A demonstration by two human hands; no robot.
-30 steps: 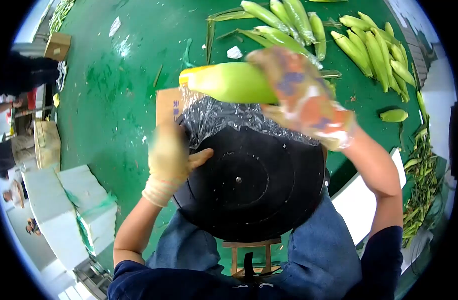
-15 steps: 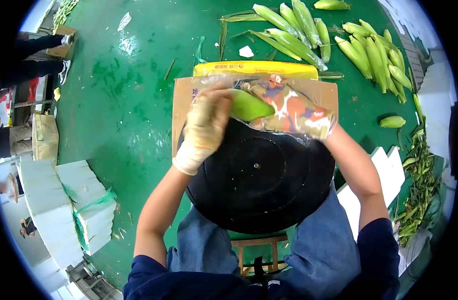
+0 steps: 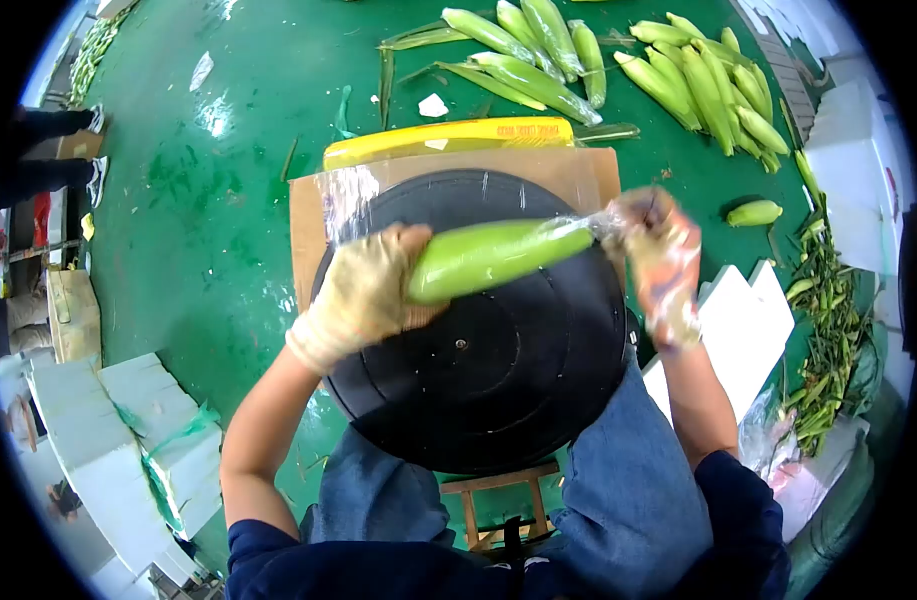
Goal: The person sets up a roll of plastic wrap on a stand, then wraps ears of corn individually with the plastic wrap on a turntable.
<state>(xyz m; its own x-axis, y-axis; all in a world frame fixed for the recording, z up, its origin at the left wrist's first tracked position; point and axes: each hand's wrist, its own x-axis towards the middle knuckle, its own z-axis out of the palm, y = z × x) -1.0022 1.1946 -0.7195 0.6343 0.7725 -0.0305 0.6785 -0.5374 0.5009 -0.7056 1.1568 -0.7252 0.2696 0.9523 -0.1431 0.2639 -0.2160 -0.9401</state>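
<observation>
A green ear of corn (image 3: 493, 262), covered in clear plastic film, lies almost level above a round black disc (image 3: 468, 410). My left hand (image 3: 368, 285), in a cream glove, is closed around the thick left end of the ear. At its other end, my right hand (image 3: 661, 262), in a colourful patterned glove, pinches the gathered film (image 3: 600, 224); motion blurs its fingers somewhat. Beneath the disc a cardboard sheet (image 3: 606, 185) shows at the back, with a yellow box (image 3: 448, 145) beyond it. Some film (image 3: 348, 198) shines at the disc's upper left.
Several ears of corn (image 3: 538, 85) lie on the green floor ahead, and a bigger pile (image 3: 713, 90) is farther right. One single ear (image 3: 753, 213) lies apart. White foam pieces (image 3: 733, 320) stand at right, foam boxes (image 3: 108, 430) at left. A person's legs (image 3: 53, 150) appear far left.
The ear has come nearer and turned into full view, wrapped in film. My right hand has moved off it to the right and now grips the film's end. The view has shifted.
</observation>
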